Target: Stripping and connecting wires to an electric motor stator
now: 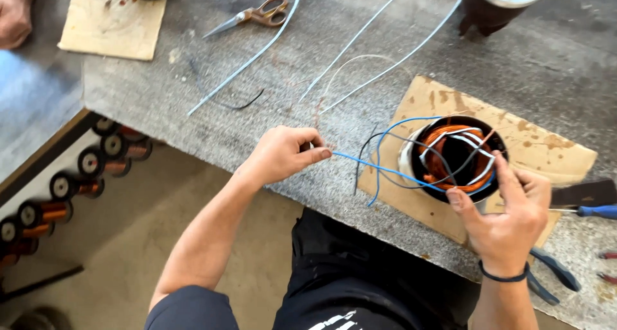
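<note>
Partly hidden behind right hand (508,217): stator (453,160) rim.

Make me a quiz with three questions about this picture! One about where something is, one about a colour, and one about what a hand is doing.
1. Where do the scissors lie?
A. On the floor
B. On the grey bench top, far from the hands
C. Inside the motor winding

2. What colour is the wire the left hand pinches?
A. Blue
B. Green
C. Yellow

3. What is the right hand doing?
A. Holding the scissors
B. Resting flat on the floor
C. Touching the rim of the round copper winding

Answers: 1 B, they lie near the bench's far edge. 2 A, a blue strand runs from fingertips to winding. 3 C, its fingers rest on the rim.
</note>
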